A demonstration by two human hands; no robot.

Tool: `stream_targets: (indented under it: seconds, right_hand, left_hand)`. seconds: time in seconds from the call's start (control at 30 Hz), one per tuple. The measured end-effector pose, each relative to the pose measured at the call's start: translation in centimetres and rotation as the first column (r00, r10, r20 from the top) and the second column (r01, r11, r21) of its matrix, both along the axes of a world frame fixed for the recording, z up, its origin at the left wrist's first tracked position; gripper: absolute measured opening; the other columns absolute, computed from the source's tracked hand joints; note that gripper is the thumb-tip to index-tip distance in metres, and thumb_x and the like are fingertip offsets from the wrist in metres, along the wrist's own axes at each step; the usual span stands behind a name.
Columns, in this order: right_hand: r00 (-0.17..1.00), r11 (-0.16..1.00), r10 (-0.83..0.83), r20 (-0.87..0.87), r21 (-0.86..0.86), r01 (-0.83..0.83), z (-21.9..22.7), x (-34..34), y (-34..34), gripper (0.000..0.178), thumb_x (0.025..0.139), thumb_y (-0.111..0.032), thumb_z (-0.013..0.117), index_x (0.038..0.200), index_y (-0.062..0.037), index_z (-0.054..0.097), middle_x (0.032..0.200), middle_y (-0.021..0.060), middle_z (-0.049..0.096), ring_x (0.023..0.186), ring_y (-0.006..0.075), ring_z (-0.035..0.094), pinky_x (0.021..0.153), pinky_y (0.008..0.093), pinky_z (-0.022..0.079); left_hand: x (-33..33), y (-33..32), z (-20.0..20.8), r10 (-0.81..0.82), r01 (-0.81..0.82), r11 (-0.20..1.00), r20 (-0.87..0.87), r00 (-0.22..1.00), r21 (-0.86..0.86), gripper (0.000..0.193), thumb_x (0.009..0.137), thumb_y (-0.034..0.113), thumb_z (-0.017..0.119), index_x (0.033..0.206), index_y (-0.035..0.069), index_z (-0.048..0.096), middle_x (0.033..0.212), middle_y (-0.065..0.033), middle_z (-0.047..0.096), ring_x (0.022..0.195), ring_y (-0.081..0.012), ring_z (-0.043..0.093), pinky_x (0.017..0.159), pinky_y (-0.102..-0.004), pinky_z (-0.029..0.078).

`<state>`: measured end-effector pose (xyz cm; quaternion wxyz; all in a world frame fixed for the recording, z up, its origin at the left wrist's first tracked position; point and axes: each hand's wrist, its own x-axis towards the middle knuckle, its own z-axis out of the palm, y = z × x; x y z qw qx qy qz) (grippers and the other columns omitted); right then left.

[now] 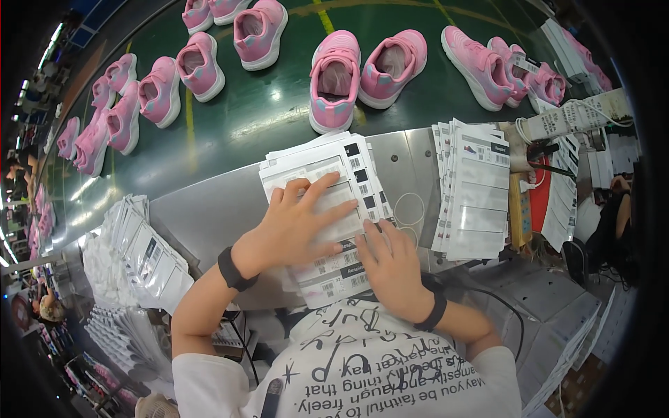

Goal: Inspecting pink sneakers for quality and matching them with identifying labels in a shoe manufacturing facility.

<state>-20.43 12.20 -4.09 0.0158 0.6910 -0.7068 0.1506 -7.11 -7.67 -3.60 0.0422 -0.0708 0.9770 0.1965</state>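
Observation:
My left hand (296, 219) lies with fingers spread over a pile of white label sheets (317, 164) on the metal ledge. My right hand (392, 272) rests lower on the same pile, its fingers stretched out across the sheets' right edge. Neither hand is closed round anything. Black-barred labels with barcodes (340, 275) show between and below my hands. Just beyond the pile, a pair of pink shoes (334, 83) with white soles stands on the green belt. Part of the pile is hidden under my palms.
Another stack of label sheets (477, 191) lies to the right, beside a loose rubber band (409, 209). Bagged sheets (150, 254) sit at the left. More pink shoes (198, 66) line the green conveyor belt (237, 104). A power strip with cables (575, 118) runs along the right.

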Motion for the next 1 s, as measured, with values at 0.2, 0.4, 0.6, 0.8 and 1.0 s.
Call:
stream_targets:
  seconds: [0.2, 0.4, 0.6, 0.8, 1.0]
  right_hand:
    - [0.942, 0.978, 0.207, 0.265, -0.031, -0.206, 4.1, 1.8, -0.8, 0.021, 0.08, -0.015, 0.072, 0.075, 0.0041, 0.064, 0.072, 0.0165, 0.063, 0.079, 0.0318, 0.063, 0.088, 0.046, 0.05]
    - [0.841, 0.618, 0.54, 0.038, -0.696, -0.366, 8.6, 1.1, -5.2, 0.032, 0.078, -0.022, 0.08, 0.065, -0.0072, 0.056, 0.057, 0.0031, 0.052, 0.06, 0.0223, 0.058, 0.077, 0.0365, 0.053]
    - [0.685, 0.694, 0.072, 0.725, -0.53, 0.488, 7.7, -12.4, -12.6, 0.028, 0.083, -0.015, 0.077, 0.103, -0.0029, 0.06, 0.087, 0.0066, 0.06, 0.078, 0.0168, 0.056, 0.07, 0.0315, 0.046]
    - [0.345, 0.546, -0.088, 0.935, -0.244, 0.802, -2.2, -25.6, -18.2, 0.036, 0.087, -0.025, 0.077, 0.103, -0.0018, 0.055, 0.092, 0.0041, 0.063, 0.082, 0.0105, 0.058, 0.072, 0.0275, 0.048]
    - [0.33, 0.591, -0.14, 0.934, -0.189, 0.785, -3.3, -28.8, -17.2, 0.038, 0.083, -0.022, 0.081, 0.103, -0.0029, 0.054, 0.089, 0.0026, 0.062, 0.077, 0.0089, 0.057, 0.067, 0.0258, 0.047]
  left_hand:
    - [-1.4, -0.7, -0.7, -0.018, 0.018, 0.999, -0.028, 0.999, -0.031, 0.059, 0.083, 0.036, 0.069, 0.14, 0.038, 0.054, 0.152, -0.0099, 0.035, 0.113, -0.0398, 0.043, 0.092, -0.051, 0.04]
    - [-3.0, -1.4, 0.1, -0.005, 0.0, 0.999, 0.089, 0.996, 0.05, 0.071, 0.077, 0.031, 0.075, 0.142, 0.038, 0.05, 0.148, -0.015, 0.036, 0.115, -0.0411, 0.044, 0.092, -0.0547, 0.041]
    - [-7.8, -6.9, 2.8, 0.196, -0.19, 0.981, -0.313, 0.929, 0.052, 0.075, 0.08, 0.03, 0.078, 0.139, 0.005, 0.038, 0.124, -0.0284, 0.045, 0.114, -0.0488, 0.05, 0.093, -0.0524, 0.049]
    - [-18.3, -8.6, -3.3, 0.322, -0.14, 0.832, -0.261, 0.91, 0.537, 0.064, 0.085, 0.023, 0.072, 0.137, 0.002, 0.04, 0.134, -0.0306, 0.045, 0.123, -0.0471, 0.048, 0.103, -0.0459, 0.044]
    - [-16.1, -13.4, 0.4, 0.421, -0.424, 0.899, -0.473, 0.774, 0.107, 0.064, 0.081, 0.02, 0.075, 0.133, 0.001, 0.042, 0.13, -0.0251, 0.051, 0.128, -0.0453, 0.045, 0.103, -0.0535, 0.04]
